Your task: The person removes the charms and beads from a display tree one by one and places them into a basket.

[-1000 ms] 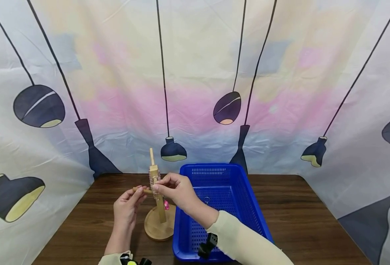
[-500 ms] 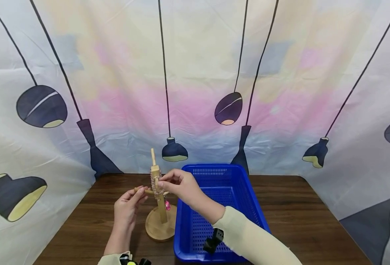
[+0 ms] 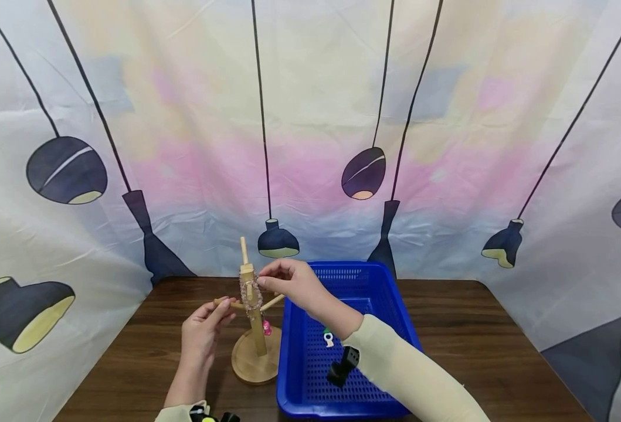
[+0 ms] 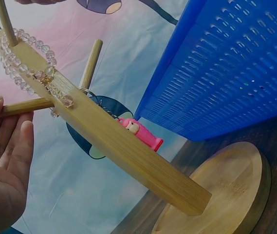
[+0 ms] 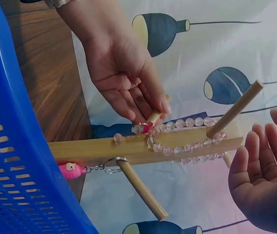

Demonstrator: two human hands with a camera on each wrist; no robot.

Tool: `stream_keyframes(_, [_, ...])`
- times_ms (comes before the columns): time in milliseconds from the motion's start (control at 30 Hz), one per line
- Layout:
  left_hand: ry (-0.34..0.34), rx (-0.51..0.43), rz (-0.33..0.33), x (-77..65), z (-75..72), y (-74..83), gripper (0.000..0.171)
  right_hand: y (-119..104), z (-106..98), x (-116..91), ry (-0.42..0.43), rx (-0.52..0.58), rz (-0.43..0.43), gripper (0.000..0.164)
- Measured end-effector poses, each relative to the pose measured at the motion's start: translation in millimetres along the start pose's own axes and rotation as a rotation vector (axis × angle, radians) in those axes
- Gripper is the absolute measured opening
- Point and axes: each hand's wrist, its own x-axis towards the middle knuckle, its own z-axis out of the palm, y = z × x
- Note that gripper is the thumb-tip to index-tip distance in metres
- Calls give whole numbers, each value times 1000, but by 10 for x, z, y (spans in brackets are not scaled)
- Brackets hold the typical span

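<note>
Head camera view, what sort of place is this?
Probably an indoor tabletop recording setup, though I can't be sure: a creased cloth backdrop printed with hanging lamps surrounds a dark wooden table, which holds a wooden peg stand and a blue basket.

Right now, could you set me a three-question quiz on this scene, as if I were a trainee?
1. True or false: the small pink figure keychain hangs from a pale round wooden peg.
2. Which pinches another such peg? A: the left hand; B: the right hand.
3. In the head view, which container stands right of the round-based wooden stand?
Key: 1. True. 2. A. 3. The blue perforated plastic basket.
</note>
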Motion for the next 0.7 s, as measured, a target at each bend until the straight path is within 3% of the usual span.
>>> stream_keyframes(467, [36, 23, -14, -12, 50, 21, 15, 238, 51, 99, 36, 12, 31, 26])
stream_keyframes(700, [47, 57, -30, -17, 57, 27, 25, 364, 126, 139, 40, 39, 44, 24])
